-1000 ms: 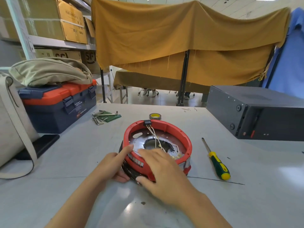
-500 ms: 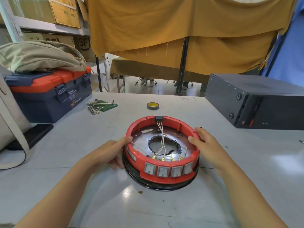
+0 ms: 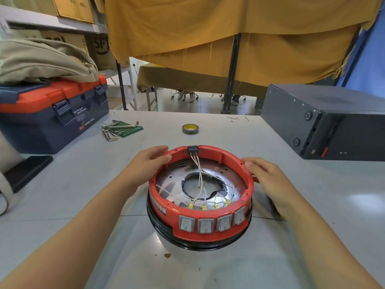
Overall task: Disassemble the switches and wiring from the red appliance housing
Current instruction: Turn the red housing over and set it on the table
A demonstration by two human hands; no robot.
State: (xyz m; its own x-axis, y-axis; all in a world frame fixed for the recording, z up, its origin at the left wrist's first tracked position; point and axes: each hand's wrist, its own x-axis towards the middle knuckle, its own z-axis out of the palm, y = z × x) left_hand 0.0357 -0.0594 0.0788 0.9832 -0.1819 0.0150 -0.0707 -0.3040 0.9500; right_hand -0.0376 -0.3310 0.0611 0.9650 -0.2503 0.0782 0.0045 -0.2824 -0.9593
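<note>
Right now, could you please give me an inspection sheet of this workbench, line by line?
Surface: grey table, scuffed, with small dark spots near the front.
Job's things: red housing on a black base ring; four grey rocker switches still in its front wall; black connector on the far rim.
Clutter: tape roll, hex keys on a green pouch, toolbox with a beige bag on top, black metal case.
Grippers: left hand holds the far-left rim; right hand holds the right rim.
Cables: white wires run from the connector to yellow terminals behind the switches, still attached.
Surroundings: mustard cloth, shelving with cardboard boxes.
</note>
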